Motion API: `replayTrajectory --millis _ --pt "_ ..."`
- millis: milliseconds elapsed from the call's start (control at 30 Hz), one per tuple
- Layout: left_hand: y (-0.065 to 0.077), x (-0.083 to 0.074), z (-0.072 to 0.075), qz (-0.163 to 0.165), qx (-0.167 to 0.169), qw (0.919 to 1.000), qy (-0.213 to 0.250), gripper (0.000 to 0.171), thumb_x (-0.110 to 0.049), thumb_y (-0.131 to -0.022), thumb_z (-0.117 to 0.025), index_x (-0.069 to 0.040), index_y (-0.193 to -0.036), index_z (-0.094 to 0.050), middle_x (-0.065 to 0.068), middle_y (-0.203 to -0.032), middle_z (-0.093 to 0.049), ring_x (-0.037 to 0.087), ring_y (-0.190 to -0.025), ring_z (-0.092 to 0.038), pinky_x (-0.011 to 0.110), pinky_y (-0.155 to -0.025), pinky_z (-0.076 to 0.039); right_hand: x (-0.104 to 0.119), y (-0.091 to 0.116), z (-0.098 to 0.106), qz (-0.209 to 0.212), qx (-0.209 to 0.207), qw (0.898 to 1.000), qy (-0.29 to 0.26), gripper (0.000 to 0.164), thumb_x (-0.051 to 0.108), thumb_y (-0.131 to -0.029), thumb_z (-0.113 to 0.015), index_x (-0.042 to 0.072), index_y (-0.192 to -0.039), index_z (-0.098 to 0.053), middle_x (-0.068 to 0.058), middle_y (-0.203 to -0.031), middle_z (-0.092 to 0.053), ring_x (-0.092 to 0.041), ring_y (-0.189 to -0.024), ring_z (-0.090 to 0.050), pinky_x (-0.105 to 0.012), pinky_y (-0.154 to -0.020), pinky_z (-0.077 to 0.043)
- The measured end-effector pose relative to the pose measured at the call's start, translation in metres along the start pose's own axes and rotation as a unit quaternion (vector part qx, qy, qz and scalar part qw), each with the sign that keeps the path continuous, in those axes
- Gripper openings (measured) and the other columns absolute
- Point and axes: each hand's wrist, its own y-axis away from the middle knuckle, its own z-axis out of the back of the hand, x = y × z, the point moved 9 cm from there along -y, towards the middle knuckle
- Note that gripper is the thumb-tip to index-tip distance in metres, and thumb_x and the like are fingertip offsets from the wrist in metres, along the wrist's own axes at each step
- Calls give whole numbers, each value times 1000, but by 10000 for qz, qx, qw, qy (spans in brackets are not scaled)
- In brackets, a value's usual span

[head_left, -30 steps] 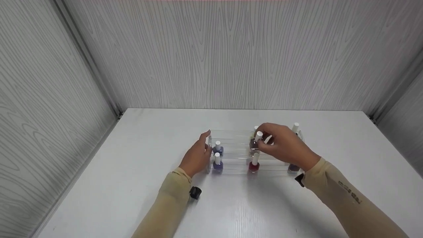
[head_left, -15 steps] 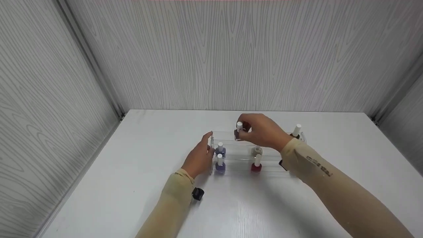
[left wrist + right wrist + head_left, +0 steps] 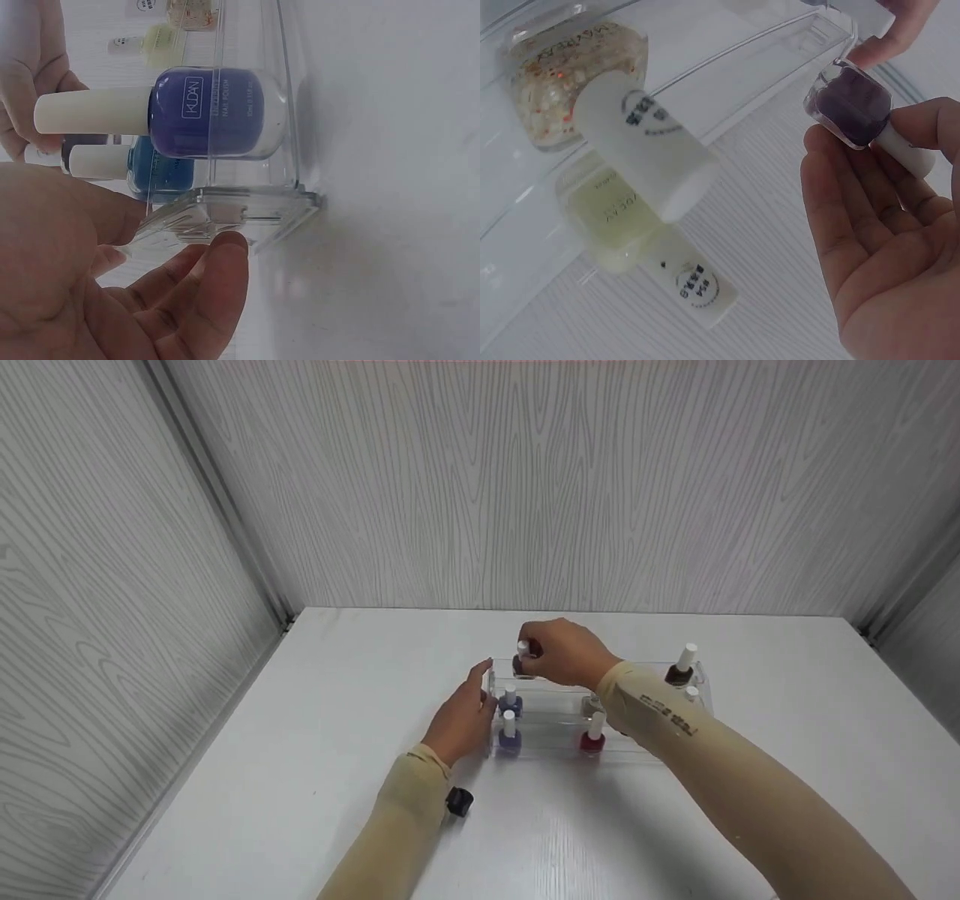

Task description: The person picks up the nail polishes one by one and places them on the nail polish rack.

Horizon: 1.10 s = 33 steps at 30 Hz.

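A clear stepped rack [image 3: 551,724] stands on the white table with nail polish bottles on its tiers. My left hand [image 3: 461,724] grips its left end panel, thumb and fingers on either side in the left wrist view. At the top tier's left end, my right hand [image 3: 566,652] pinches a dark purple nail polish bottle [image 3: 851,103] by its white cap and body. Below it, near the left end, are a blue bottle [image 3: 161,172] and a violet bottle [image 3: 214,112]. A glitter bottle [image 3: 570,82] and a pale yellow bottle [image 3: 615,217] stand mid-rack.
A red bottle [image 3: 592,742] stands on the lowest tier. At the right end is a dark bottle [image 3: 680,673] with a white cap; the right forearm hides part of that side. A wood-grain wall [image 3: 570,487] rises behind the table.
My right hand has lifted the dark purple bottle from mid-rack and carried it left to the top tier's left end. The left hand keeps its hold on the rack.
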Motion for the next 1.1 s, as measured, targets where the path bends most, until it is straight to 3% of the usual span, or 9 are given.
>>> replayTrajectory --millis 233,500,900,1100 --pt "2 -1 2 59 12 10000 25 62 -25 -110 -51 -23 -165 -23 8 -128 -64 21 -107 -63 47 -100 -49 -3 -8 -7 -119 -74 9999 -37 15 15 -96 -66 9 -108 -72 -6 -96 -72 -21 -85 -64 -44 -80 -54" --pt "6 -3 4 -61 -23 10000 -40 61 -22 -110 -50 -19 -165 -24 7 -117 -64 20 -93 -62 44 -88 -51 4 -8 -23 -39 178 9998 24 15 17 -100 -62 9 -107 -72 -5 -96 -72 -20 -83 -63 -43 -80 -54" --pt "4 -3 1 -35 76 9999 -60 62 -25 -110 -49 -20 -165 -22 8 -123 -63 21 -100 -62 45 -93 -51 7 -9 -30 -98 397 9992 -40 18 19 -101 -64 5 -112 -69 -8 -99 -72 -20 -86 -64 -42 -84 -54" --pt "2 -5 -1 -129 70 9998 -102 62 -24 -110 -50 -20 -165 -23 9 -122 -64 22 -99 -62 46 -93 -51 6 6 -10 -72 281 9995 -138 33 26 -102 -65 4 -127 -63 -12 -119 -71 -26 -112 -67 -45 -100 -51"
